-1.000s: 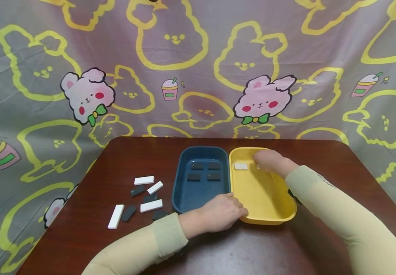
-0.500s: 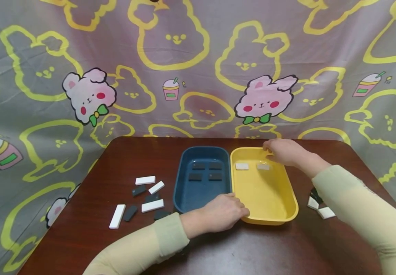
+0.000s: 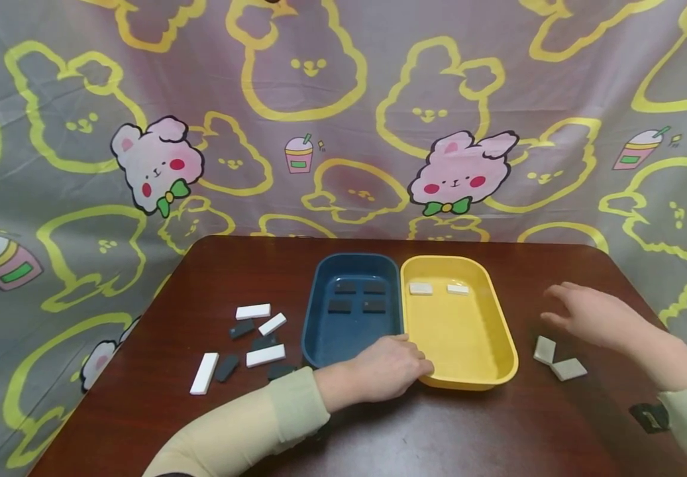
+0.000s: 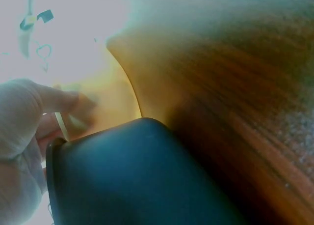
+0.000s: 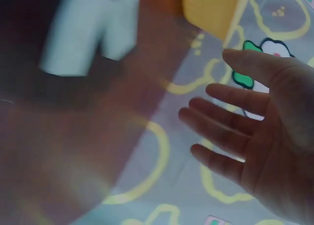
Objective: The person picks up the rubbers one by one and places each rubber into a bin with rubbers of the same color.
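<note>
My left hand (image 3: pixel 381 371) grips the near rim of the yellow tray (image 3: pixel 459 384) beside the blue tray (image 3: pixel 312 311). In the left wrist view the thumb (image 4: pixel 59 98) lies against the outer yellow wall, with fingers behind it. Two white blocks (image 3: pixel 421 289) lie at the yellow tray's far end. Several dark blocks (image 3: pixel 340 306) lie in two rows in the blue tray. My right hand (image 3: pixel 599 317) hovers over the table's right side, fingers spread and holding nothing. Two pale blocks (image 3: pixel 568 369) lie just below and left of it, also visible as blurred blocks (image 5: pixel 73 33) in the right wrist view.
Left of the trays, several white blocks (image 3: pixel 265 356) and dark blocks (image 3: pixel 226 368) lie scattered on the brown table (image 3: pixel 415 437). A small dark object (image 3: pixel 650 417) sits by the right cuff. A patterned curtain (image 3: pixel 343 132) hangs behind the table.
My right hand has left the yellow tray's far end and moved right, above the pale blocks. A white block it covered there now shows. The left hand keeps its place on the rim.
</note>
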The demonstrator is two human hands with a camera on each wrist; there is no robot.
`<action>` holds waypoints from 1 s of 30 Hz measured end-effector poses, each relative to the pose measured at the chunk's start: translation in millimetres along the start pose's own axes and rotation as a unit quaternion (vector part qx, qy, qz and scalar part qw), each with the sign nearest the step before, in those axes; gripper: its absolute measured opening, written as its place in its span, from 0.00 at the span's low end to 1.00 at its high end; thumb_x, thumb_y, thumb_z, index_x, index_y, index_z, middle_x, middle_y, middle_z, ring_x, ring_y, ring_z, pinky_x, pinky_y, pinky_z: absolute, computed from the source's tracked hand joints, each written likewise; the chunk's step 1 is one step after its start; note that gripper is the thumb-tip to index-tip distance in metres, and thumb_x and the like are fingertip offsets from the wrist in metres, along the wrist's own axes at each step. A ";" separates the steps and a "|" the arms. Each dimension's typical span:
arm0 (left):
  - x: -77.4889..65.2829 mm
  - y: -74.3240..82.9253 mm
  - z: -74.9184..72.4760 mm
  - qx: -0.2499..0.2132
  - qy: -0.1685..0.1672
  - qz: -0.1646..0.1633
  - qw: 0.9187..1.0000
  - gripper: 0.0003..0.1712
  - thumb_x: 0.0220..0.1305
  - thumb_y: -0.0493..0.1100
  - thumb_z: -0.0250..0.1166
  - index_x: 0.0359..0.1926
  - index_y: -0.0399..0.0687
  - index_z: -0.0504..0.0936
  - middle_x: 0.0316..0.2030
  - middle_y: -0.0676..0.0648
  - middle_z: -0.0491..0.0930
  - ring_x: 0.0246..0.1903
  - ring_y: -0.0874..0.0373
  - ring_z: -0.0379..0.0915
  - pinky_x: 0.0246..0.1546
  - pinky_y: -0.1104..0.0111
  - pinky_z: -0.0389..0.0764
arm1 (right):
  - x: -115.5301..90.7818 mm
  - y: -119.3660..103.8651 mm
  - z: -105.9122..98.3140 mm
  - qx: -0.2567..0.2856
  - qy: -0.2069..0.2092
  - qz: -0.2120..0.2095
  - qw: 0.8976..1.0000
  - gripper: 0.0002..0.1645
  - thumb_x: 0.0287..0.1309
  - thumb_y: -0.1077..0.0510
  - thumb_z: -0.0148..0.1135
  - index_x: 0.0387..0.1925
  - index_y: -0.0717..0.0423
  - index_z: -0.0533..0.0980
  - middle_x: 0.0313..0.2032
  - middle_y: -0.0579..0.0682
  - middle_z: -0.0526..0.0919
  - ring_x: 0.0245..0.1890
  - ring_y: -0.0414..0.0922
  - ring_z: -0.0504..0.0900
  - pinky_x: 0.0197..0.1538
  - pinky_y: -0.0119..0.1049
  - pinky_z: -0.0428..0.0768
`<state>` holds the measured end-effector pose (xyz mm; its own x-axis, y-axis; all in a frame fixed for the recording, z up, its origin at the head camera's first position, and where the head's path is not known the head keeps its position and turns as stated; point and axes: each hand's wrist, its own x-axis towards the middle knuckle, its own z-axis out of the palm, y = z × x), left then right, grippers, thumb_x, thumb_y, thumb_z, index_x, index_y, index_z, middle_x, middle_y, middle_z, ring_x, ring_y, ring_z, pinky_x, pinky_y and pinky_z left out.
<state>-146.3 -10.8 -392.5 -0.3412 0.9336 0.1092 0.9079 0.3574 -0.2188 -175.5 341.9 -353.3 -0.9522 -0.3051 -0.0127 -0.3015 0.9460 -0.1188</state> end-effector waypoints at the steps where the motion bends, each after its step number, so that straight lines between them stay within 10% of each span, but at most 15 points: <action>1: 0.0 -0.1 -0.3 0.000 -0.002 0.000 1.000 0.11 0.64 0.37 0.61 0.39 0.59 0.85 0.31 0.60 0.82 0.36 0.66 0.77 0.54 0.66 0.72 | -5.9 0.4 6.1 0.005 -0.007 0.009 1.000 0.27 0.53 0.52 0.70 0.46 0.69 0.75 0.39 0.62 0.79 0.39 0.60 0.81 0.38 0.56 0.78; 8: 1.0 -1.7 -0.8 0.004 -0.009 -0.003 1.000 0.11 0.64 0.38 0.60 0.40 0.59 0.85 0.31 0.60 0.82 0.36 0.66 0.77 0.53 0.66 0.72 | -24.7 -8.7 39.3 0.017 -0.024 0.008 1.000 0.41 0.50 0.45 0.72 0.58 0.69 0.71 0.53 0.70 0.72 0.50 0.66 0.75 0.37 0.56 0.78; 12: 1.3 -1.5 -0.4 -0.004 -0.011 -0.003 1.000 0.11 0.64 0.37 0.60 0.40 0.58 0.85 0.31 0.60 0.82 0.36 0.66 0.77 0.53 0.67 0.72 | -26.0 -13.3 49.7 0.019 -0.019 -0.006 1.000 0.41 0.47 0.47 0.74 0.56 0.67 0.72 0.50 0.65 0.75 0.41 0.58 0.79 0.29 0.47 0.77; 30: 1.5 0.5 -0.9 -0.006 -0.011 -0.004 1.000 0.12 0.65 0.37 0.59 0.40 0.59 0.85 0.32 0.60 0.82 0.37 0.66 0.77 0.55 0.65 0.72 | -26.4 -4.8 58.6 0.036 -0.010 -0.042 0.998 0.14 0.46 0.59 0.74 0.35 0.52 0.79 0.29 0.44 0.68 0.24 0.37 0.70 0.27 0.37 0.71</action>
<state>-146.2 -9.2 -391.6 -0.3526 0.9314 0.0900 0.9083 0.3638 -0.2067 -146.1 339.1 -410.5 -0.9220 -0.3867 -0.0195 -0.3762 0.9066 -0.1912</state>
